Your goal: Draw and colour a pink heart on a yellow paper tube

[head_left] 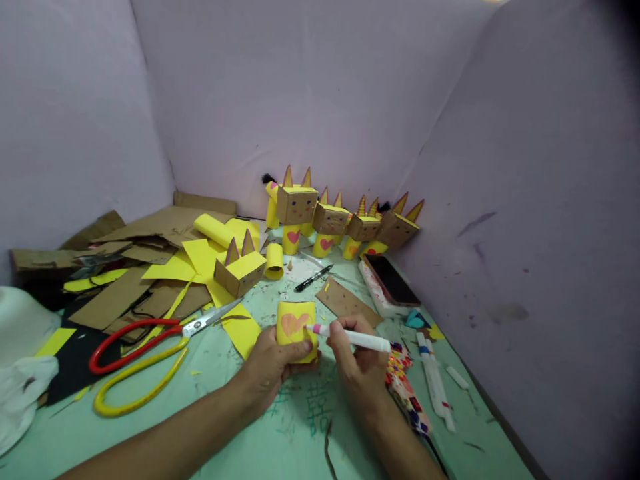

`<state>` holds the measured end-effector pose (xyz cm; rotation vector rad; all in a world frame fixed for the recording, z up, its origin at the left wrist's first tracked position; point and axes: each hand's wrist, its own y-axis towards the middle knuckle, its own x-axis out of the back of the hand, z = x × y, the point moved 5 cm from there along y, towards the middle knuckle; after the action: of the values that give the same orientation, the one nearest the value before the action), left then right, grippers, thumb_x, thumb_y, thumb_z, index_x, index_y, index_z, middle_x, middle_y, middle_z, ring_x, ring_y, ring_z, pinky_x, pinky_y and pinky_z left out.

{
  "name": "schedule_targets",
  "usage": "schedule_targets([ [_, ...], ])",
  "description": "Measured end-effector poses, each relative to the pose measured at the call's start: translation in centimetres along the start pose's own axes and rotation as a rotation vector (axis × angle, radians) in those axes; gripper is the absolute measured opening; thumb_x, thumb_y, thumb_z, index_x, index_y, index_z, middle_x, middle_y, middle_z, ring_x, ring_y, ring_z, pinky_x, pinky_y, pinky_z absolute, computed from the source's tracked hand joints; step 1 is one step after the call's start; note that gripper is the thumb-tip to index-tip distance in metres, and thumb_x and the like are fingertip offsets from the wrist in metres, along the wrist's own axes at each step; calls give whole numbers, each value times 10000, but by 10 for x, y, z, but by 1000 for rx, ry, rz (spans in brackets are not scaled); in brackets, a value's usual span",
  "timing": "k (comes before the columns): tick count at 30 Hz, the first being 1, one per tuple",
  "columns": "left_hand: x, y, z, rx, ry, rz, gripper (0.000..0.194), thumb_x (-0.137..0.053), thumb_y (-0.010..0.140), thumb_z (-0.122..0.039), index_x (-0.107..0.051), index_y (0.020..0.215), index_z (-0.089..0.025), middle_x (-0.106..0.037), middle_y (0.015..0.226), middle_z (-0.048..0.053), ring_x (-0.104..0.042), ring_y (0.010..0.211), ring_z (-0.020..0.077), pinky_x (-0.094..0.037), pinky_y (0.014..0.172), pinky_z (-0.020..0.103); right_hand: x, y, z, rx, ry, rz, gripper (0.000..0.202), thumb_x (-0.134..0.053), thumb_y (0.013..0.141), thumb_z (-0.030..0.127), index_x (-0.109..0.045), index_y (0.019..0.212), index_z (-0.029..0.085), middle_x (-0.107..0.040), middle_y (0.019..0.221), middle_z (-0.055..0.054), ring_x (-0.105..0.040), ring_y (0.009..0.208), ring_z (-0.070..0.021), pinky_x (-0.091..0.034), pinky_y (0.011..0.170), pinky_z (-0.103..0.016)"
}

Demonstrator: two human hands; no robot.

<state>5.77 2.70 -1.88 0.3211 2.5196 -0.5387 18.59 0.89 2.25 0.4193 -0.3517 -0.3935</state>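
Observation:
My left hand grips a yellow paper tube from its lower left side, thumb across the front. A heart coloured in orange-pink shows on the tube's face. In my right hand is a white marker with a pink tip end, held like a pen; its tip is at the heart's right edge. Beyond the tube lies a black pen. A cardboard box head with two pointed ears sits behind and to the left, beside a short yellow paper roll.
Scissors with red and yellow handles lie open at left, near cardboard scraps and yellow paper. Several finished-looking cardboard figures stand at the back wall. A phone and white markers are at right.

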Motion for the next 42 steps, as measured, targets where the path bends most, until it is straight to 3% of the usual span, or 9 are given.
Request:
schedule_targets([
  [3, 1, 0, 1, 3, -4, -7, 407, -791, 539, -189, -618, 890, -79, -659, 801, 79, -605, 726, 185, -529, 696, 332, 3, 1, -3, -33, 2, -62, 224, -535, 800, 375, -538, 686, 183, -550, 522, 21, -519, 464, -117, -402, 443, -207],
  [8, 1, 1, 2, -7, 1, 12, 359, -783, 562, -197, -624, 859, -73, -664, 824, 98, -616, 776, 208, -527, 746, 366, -4, -1, -2, -9, 46, 50, 230, -533, 801, 367, -544, 671, 177, -535, 519, 22, -494, 444, -110, -383, 419, -204],
  [13, 2, 3, 3, 4, -10, 16, 420, -784, 552, -195, -613, 913, -67, -668, 836, 111, -626, 782, 229, -529, 738, 381, -2, -2, -4, -47, 67, -21, 234, -529, 807, 374, -543, 682, 177, -540, 504, 24, -507, 450, -111, -392, 423, -198],
  [17, 2, 2, 2, 17, -6, 12, 427, -790, 544, -192, -608, 909, -64, -669, 851, 116, -631, 806, 241, -527, 766, 395, -5, -3, -5, -19, 53, 20, 236, -544, 796, 384, -549, 688, 174, -544, 506, 23, -504, 444, -111, -387, 420, -201],
  [21, 0, 1, 1, 9, -4, 41, 440, -787, 555, -192, -608, 936, -65, -670, 864, 113, -629, 801, 227, -534, 745, 372, -2, -3, -4, -31, 69, -31, 228, -536, 805, 376, -543, 696, 176, -553, 519, 24, -515, 454, -110, -402, 430, -201],
  [33, 0, 0, 1, 6, 2, 27, 407, -785, 556, -200, -599, 891, -62, -663, 835, 109, -624, 772, 215, -533, 736, 361, -4, -2, -3, -39, 65, 45, 247, -545, 799, 380, -535, 661, 175, -547, 502, 25, -503, 436, -108, -383, 414, -203],
  [39, 2, -1, 0, 14, -5, -8, 379, -778, 539, -167, -609, 863, -68, -672, 771, 86, -625, 716, 185, -538, 686, 306, 11, 10, 1, -62, 146, -157, 298, -504, 834, 425, -511, 666, 178, -525, 466, 41, -490, 426, -105, -382, 440, -218],
  [42, 2, -1, 0, 9, 0, -6, 371, -769, 549, -157, -615, 875, -73, -681, 790, 89, -631, 739, 187, -537, 696, 299, 14, 13, 2, -64, 170, -168, 279, -482, 856, 426, -503, 721, 183, -528, 485, 48, -485, 439, -104, -371, 453, -219],
])
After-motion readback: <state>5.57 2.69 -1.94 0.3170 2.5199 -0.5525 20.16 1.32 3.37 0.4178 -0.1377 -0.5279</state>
